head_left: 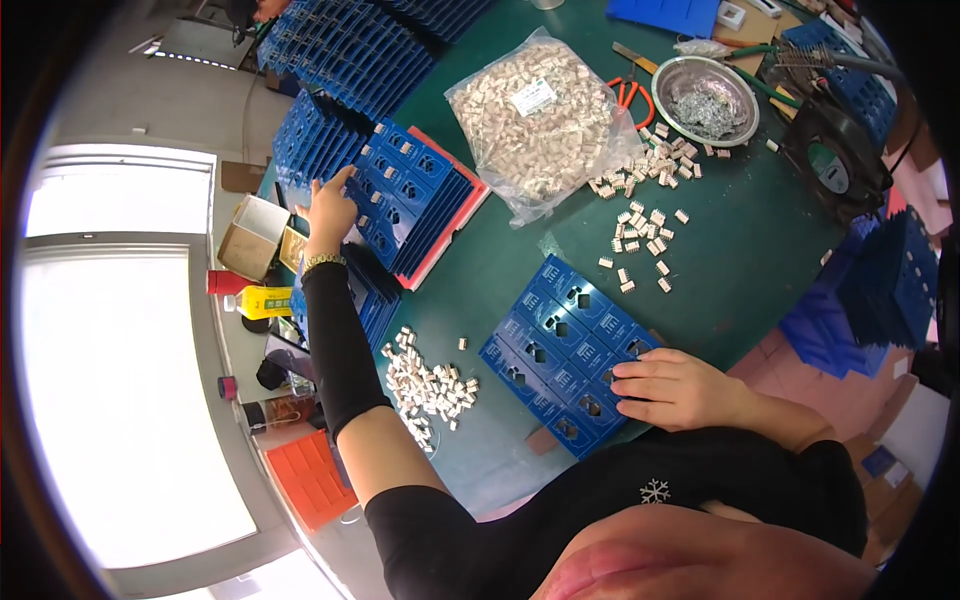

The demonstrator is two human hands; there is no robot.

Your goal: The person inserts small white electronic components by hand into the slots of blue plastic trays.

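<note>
A blue circuit board panel (560, 350) with several cut-out openings lies in front of me. The fingers of my right hand (672, 390) press together over its right edge; the thumb is hidden. My left arm stretches far forward to the left. My left hand (332, 212), index finger extended and fingers apart, is at the left edge of a stack of blue circuit board panels (408, 195). Small white connectors sit on the stack's top panel. A red tray (462, 178) shows under that stack. Loose white connectors (430, 385) lie in a pile between my left forearm and the near panel.
A clear bag of white connectors (540, 115) lies at the far middle, with more loose connectors (645, 230) right of it. Orange-handled scissors (632, 98), a metal bowl (708, 100) and a black fan (835, 160) stand right. Blue panel stacks (340, 55) fill the far left.
</note>
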